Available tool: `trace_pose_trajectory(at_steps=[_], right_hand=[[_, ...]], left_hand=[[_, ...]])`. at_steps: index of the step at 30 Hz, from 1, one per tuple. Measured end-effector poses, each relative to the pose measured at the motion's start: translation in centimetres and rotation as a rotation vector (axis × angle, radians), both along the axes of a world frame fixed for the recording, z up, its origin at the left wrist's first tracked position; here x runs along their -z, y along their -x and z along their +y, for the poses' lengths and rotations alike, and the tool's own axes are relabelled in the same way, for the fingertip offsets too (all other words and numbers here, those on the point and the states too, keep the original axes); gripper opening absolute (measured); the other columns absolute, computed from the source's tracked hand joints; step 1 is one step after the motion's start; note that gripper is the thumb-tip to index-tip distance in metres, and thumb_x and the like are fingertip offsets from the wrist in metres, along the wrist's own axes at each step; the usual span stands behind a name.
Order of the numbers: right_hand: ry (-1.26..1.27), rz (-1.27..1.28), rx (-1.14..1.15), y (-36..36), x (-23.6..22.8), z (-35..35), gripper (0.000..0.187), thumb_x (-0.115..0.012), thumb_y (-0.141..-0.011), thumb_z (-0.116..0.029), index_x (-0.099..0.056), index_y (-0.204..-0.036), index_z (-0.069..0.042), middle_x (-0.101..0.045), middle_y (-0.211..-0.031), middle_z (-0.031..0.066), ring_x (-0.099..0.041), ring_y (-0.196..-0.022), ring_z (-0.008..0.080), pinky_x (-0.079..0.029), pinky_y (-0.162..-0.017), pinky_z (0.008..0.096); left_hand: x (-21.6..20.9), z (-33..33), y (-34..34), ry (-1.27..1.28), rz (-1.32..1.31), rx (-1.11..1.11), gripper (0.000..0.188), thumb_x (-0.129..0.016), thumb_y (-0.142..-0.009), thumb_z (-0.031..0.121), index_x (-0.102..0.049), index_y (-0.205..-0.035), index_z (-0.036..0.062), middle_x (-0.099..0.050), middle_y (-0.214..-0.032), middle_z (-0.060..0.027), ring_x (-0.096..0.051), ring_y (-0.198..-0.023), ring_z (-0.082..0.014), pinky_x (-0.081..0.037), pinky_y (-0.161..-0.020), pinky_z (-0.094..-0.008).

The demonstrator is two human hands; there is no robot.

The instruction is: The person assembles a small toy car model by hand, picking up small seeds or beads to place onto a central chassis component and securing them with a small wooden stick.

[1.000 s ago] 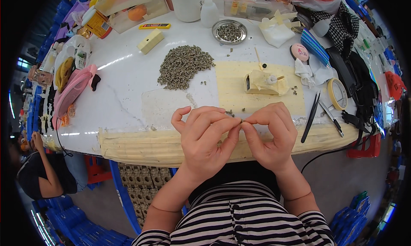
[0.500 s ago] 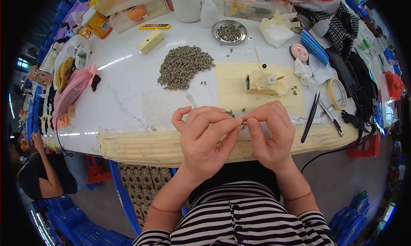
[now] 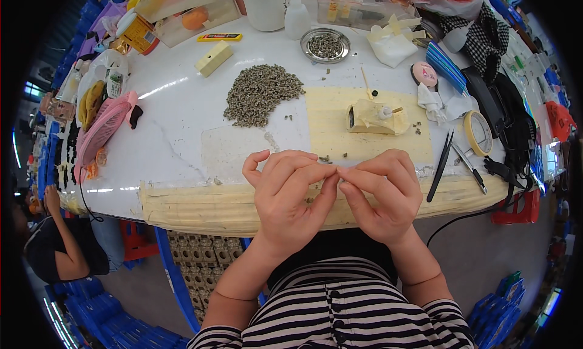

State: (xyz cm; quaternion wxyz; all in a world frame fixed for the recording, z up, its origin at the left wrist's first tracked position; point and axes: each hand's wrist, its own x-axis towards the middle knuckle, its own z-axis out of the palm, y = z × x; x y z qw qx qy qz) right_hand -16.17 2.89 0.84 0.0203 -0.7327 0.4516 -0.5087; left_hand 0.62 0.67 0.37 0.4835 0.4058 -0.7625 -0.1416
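Note:
My left hand [image 3: 291,194] and my right hand [image 3: 385,194] meet fingertip to fingertip over the front edge of the table. Thumb and index finger of each are pinched on a tiny grey metal part [image 3: 341,179], which the fingers almost wholly cover. My left hand's other fingers curl loosely outward. Just beyond the hands, a few loose metal parts [image 3: 326,159] lie on the tabletop. Farther off stands a large heap of the same small metal parts [image 3: 261,95]. A tape-wrapped block [image 3: 370,119] with a peg sticking up sits on a beige sheet [image 3: 325,115].
To the right lie black tweezers [image 3: 441,167], a metal craft knife [image 3: 470,167] and a tape roll [image 3: 478,133]. A round metal dish [image 3: 326,46] holds more parts. At left are a pink mesh item [image 3: 100,133] and, beyond the table, another person's arm [image 3: 70,246].
My right hand has shifted slightly down, and its fingers have moved left against my left fingertips. The metal part is now more covered. The left hand is nearly still.

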Motion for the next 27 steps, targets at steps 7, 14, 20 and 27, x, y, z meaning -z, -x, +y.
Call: trace_pose_trajectory(at_steps=[7,14,20,27], right_hand=[[-0.091,-0.062,-0.010,0.10,0.00,-0.22,0.022,-0.083,-0.073,-0.008,-0.075,-0.093,-0.007,-0.067,-0.083,0.0048,-0.058,-0.074,0.0225,-0.046,-0.067,0.0327],[-0.131,-0.103,-0.020,0.08,0.10,-0.45,0.019,-0.081,-0.074,-0.007,-0.074,-0.091,-0.005,-0.067,-0.080,0.0065,-0.059,-0.072,0.0235,-0.045,-0.065,0.0328],[-0.130,-0.100,-0.005,-0.02,0.10,-0.37,0.015,-0.081,-0.074,-0.007,-0.074,-0.088,-0.006,-0.067,-0.079,0.0062,-0.059,-0.072,0.0234,-0.045,-0.065,0.0328],[-0.159,-0.111,-0.028,0.06,0.19,-0.38,0.014,-0.081,-0.074,-0.007,-0.073,-0.086,-0.006,-0.066,-0.078,0.0060,-0.059,-0.072,0.0238,-0.045,-0.066,0.0332]], left_hand=[[-0.04,-0.02,-0.12,-0.008,0.028,0.028,0.018,-0.081,-0.075,0.007,-0.074,-0.091,0.0135,-0.065,-0.086,0.0009,-0.065,-0.090,-0.0168,-0.028,-0.099,-0.0395],[-0.02,0.01,-0.05,0.030,0.024,0.031,0.021,-0.082,-0.074,0.007,-0.075,-0.092,0.0142,-0.065,-0.086,0.0025,-0.066,-0.092,-0.0163,-0.028,-0.100,-0.0400],[-0.11,0.07,0.05,0.040,0.007,0.016,0.022,-0.083,-0.074,0.006,-0.075,-0.093,0.0144,-0.065,-0.086,0.0024,-0.066,-0.091,-0.0161,-0.028,-0.101,-0.0399],[0.01,0.06,0.05,0.066,0.013,0.021,0.024,-0.083,-0.073,0.006,-0.075,-0.094,0.0145,-0.065,-0.086,0.0028,-0.066,-0.092,-0.0158,-0.028,-0.102,-0.0404]])
